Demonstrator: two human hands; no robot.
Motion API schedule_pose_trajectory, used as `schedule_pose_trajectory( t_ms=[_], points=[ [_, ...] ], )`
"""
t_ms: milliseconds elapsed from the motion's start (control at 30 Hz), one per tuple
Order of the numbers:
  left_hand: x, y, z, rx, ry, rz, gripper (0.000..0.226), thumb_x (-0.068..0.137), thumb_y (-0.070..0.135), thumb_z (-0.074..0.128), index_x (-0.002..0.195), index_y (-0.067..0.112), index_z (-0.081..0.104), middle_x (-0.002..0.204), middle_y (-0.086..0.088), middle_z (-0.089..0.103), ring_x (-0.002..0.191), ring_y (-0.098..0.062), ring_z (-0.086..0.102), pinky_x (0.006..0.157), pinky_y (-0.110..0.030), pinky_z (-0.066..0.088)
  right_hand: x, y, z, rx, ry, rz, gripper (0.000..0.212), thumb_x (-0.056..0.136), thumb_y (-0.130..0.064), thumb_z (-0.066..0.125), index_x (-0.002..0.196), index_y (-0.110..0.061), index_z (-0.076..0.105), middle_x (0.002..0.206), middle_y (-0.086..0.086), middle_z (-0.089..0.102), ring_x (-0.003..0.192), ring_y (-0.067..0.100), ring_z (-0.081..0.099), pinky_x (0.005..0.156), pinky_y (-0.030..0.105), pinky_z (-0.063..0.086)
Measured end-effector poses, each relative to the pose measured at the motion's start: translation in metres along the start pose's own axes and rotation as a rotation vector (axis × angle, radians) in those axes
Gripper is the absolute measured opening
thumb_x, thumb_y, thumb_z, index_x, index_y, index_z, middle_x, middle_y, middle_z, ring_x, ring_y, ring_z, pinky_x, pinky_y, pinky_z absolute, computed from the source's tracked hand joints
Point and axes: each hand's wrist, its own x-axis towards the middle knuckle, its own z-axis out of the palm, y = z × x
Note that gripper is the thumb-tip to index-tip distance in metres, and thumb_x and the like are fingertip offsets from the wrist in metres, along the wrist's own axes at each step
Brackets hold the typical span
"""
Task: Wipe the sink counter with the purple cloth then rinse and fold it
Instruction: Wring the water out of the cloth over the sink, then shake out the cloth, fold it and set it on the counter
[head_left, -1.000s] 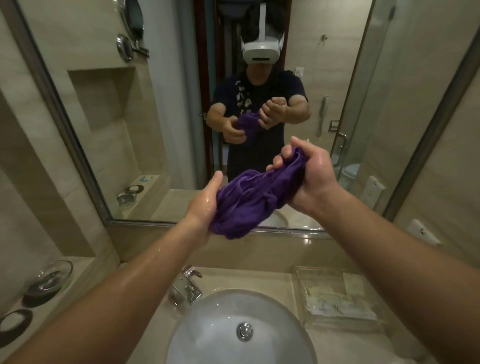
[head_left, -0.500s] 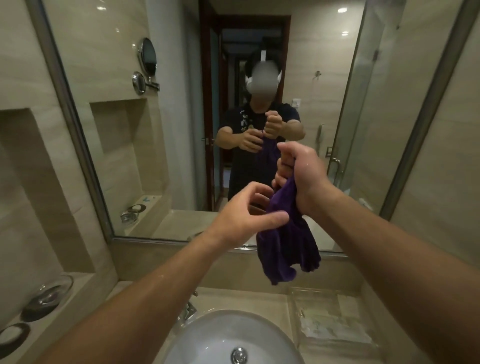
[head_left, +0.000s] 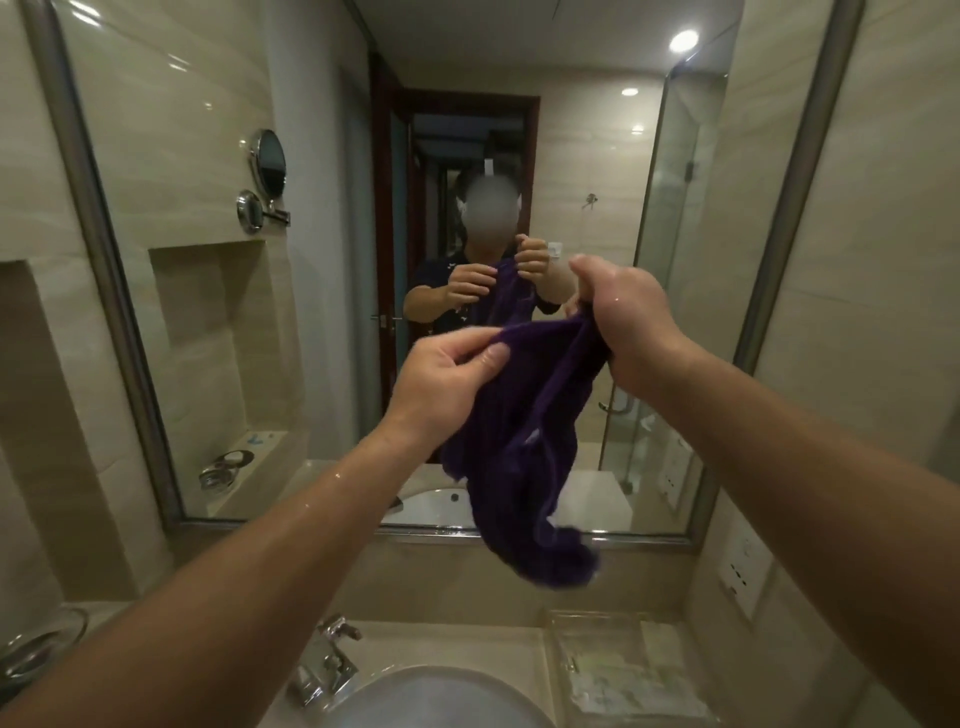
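The purple cloth (head_left: 524, 447) hangs in the air in front of the mirror, above the white sink (head_left: 436, 696). My right hand (head_left: 623, 317) grips its upper right edge in a fist. My left hand (head_left: 447, 384) pinches the upper left edge between thumb and fingers. The cloth's top edge is stretched between both hands and the rest droops down in crumpled folds. Both forearms look wet. The beige counter (head_left: 467, 644) runs behind the sink.
A chrome faucet (head_left: 327, 660) stands left of the sink. A clear tray (head_left: 623, 670) with packets lies on the counter's right side. A glass dish (head_left: 36, 649) sits on the left ledge. The large mirror (head_left: 234, 312) fills the wall ahead; a wall socket (head_left: 743, 571) is at right.
The cloth was bunched between both hands, then hung from my right fist alone. My left hand has now taken its upper edge and both hands have risen, spreading the top apart.
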Motion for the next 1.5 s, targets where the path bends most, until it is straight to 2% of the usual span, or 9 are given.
schedule_pose_trajectory(
  t_ms=[167,367,467,667,800,1000,1133,1267,1500],
  points=[
    [0.013,0.038,0.010,-0.068,-0.074,-0.002,0.021,0.103,0.010,0.048,0.097,0.017,0.068,0.087,0.003,0.070,0.078,-0.006,0.067,0.071,-0.020,0.055,0.001,-0.024,0.005,0.126,0.102,-0.050,0.056,0.107,-0.043,0.039,0.055,-0.024,0.051,0.039,-0.012,0.044,0.038,0.004,0.041,0.052,0.025,0.035],
    [0.022,0.043,0.026,-0.018,-0.116,-0.016,0.027,0.102,0.026,0.052,0.101,0.004,0.066,0.106,-0.029,0.065,0.099,-0.042,0.063,0.096,-0.055,0.048,0.006,-0.030,0.015,-0.022,0.158,-0.194,0.056,0.108,-0.038,0.035,0.055,-0.022,0.045,0.034,-0.014,0.037,0.030,0.000,0.034,0.052,0.023,0.030],
    [0.029,0.041,0.018,0.019,-0.206,0.006,0.017,0.096,0.028,0.063,0.104,0.013,0.065,0.106,-0.021,0.068,0.092,-0.028,0.068,0.089,-0.048,0.055,0.010,-0.040,0.012,0.162,0.117,-0.156,0.053,0.108,-0.037,0.039,0.059,-0.021,0.048,0.037,-0.012,0.039,0.033,0.001,0.035,0.046,0.020,0.032],
    [0.039,0.015,-0.022,0.193,-0.431,-0.247,0.033,0.071,0.041,0.078,0.100,0.026,0.076,0.098,0.000,0.077,0.092,-0.019,0.074,0.087,-0.039,0.056,0.012,-0.074,-0.006,0.289,0.097,-0.139,0.048,0.107,-0.035,0.045,0.064,-0.014,0.047,0.034,-0.009,0.042,0.029,0.004,0.038,0.035,0.015,0.033],
    [0.041,0.008,-0.049,0.076,-0.318,-0.248,0.046,0.065,0.036,0.080,0.105,0.012,0.076,0.099,-0.009,0.078,0.092,-0.027,0.075,0.073,-0.030,0.059,0.015,-0.069,-0.024,0.011,0.024,-0.151,0.037,0.100,-0.034,0.059,0.071,-0.014,0.048,0.034,-0.012,0.049,0.028,0.000,0.043,0.036,0.010,0.035],
    [0.054,0.025,-0.077,0.112,-0.291,-0.209,0.061,0.068,0.037,0.083,0.104,-0.011,0.069,0.084,-0.016,0.076,0.070,-0.021,0.072,0.058,-0.024,0.059,0.036,-0.063,-0.073,-0.521,-0.324,-0.096,0.033,0.072,-0.034,0.083,0.085,-0.017,0.058,0.069,-0.007,0.063,0.062,0.007,0.059,0.055,0.022,0.047],
    [0.060,0.045,-0.078,0.115,-0.290,-0.144,0.078,0.036,0.059,0.096,0.083,0.002,0.072,0.072,-0.007,0.071,0.061,-0.012,0.067,0.053,-0.020,0.055,0.033,-0.066,-0.103,-0.840,-0.515,0.002,0.025,0.082,-0.017,0.078,0.105,-0.018,0.071,0.100,0.001,0.073,0.093,0.017,0.070,0.070,0.023,0.055],
    [0.062,0.065,-0.065,0.101,-0.324,-0.123,0.076,0.032,0.059,0.097,0.081,0.006,0.071,0.070,-0.004,0.071,0.060,-0.010,0.067,0.053,-0.018,0.054,0.025,-0.071,-0.123,-1.110,-0.394,-0.161,0.010,0.095,-0.021,0.068,0.089,-0.026,0.075,0.081,-0.003,0.075,0.086,0.016,0.069,0.068,0.026,0.050],
    [0.060,0.099,-0.044,0.098,-0.337,-0.139,0.083,0.030,0.058,0.097,0.088,0.004,0.070,0.073,-0.005,0.071,0.062,-0.011,0.067,0.054,-0.019,0.056,0.012,-0.085,-0.157,-1.131,-0.337,-0.250,0.006,0.095,-0.028,0.066,0.094,-0.028,0.072,0.090,0.000,0.071,0.086,0.018,0.068,0.065,0.028,0.051]
  ],
)
